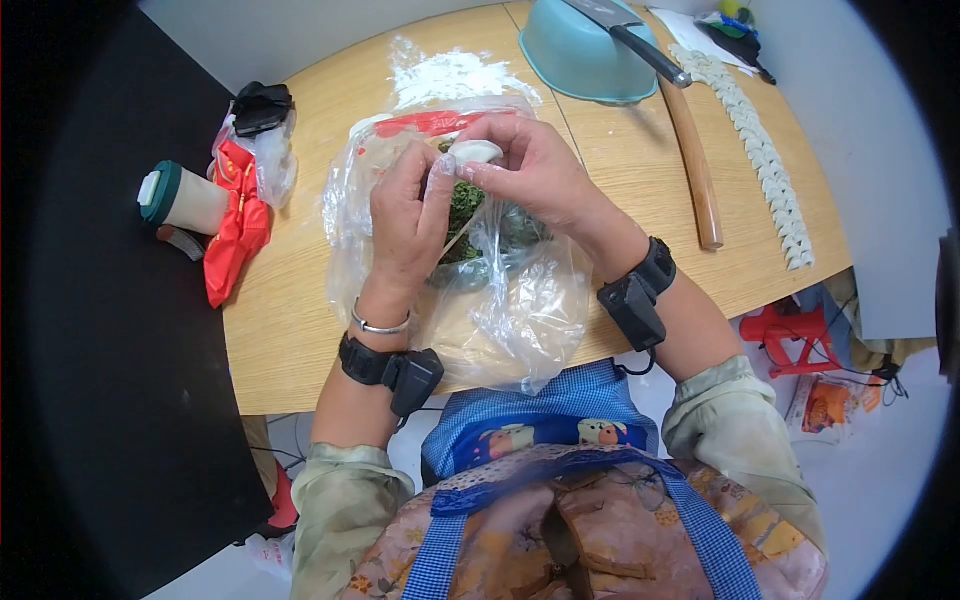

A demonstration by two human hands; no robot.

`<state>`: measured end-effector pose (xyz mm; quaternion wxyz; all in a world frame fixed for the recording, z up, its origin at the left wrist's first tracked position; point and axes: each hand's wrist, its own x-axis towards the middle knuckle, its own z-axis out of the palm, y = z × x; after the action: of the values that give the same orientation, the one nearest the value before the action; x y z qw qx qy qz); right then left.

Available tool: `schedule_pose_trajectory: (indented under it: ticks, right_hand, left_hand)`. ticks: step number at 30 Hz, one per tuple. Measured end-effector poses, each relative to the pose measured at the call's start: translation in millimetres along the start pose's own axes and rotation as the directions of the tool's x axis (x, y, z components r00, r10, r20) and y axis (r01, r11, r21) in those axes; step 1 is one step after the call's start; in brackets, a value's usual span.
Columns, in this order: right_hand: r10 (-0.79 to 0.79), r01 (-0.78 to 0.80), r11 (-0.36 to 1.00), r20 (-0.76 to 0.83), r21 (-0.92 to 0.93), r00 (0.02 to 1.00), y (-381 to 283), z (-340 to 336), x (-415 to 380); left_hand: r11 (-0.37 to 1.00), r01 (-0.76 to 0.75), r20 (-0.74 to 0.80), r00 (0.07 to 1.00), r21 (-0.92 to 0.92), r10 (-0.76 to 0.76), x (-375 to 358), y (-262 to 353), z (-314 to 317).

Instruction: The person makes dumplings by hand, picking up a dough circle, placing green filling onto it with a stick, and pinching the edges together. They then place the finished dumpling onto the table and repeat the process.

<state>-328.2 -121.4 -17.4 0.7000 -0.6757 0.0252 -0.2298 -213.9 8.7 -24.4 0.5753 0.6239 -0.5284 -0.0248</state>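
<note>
A white dumpling (475, 151) is pinched between the fingertips of both my hands. My right hand (545, 175) closes on its right side, thumb below and fingers curled over the top. My left hand (412, 215) grips its left end, with flour on the thumb. Directly beneath lies chopped green filling (466, 205), partly hidden by my hands, in a container I cannot make out. A thin stick (458, 238), perhaps a chopstick, leans out of the filling. Clear plastic bags (535, 310) surround it.
Loose flour (455, 78) lies at the back. An upturned teal basin (580, 55) carries a cleaver (640, 45); beside it rests a wooden rolling pin (695, 170). Overlapping dumplings (760, 150) line the right edge. A cup (190, 198) and red bag (238, 220) are left.
</note>
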Motion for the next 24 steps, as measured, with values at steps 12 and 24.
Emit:
schedule_pose_trajectory:
  ticks: [12, 24]
  right_hand:
    - [0.036, -0.038, 0.998, 0.03, 0.041, 0.999, -5, 1, -2]
    - [0.086, -0.09, 0.994, 0.072, 0.064, 0.994, -9, 4, -3]
  left_hand:
    - [0.962, 0.122, 0.033, 0.992, -0.242, -0.118, -4, -11, -8]
    - [1.0, -0.019, -0.03, 0.999, -0.008, 0.019, 1, 4, -1]
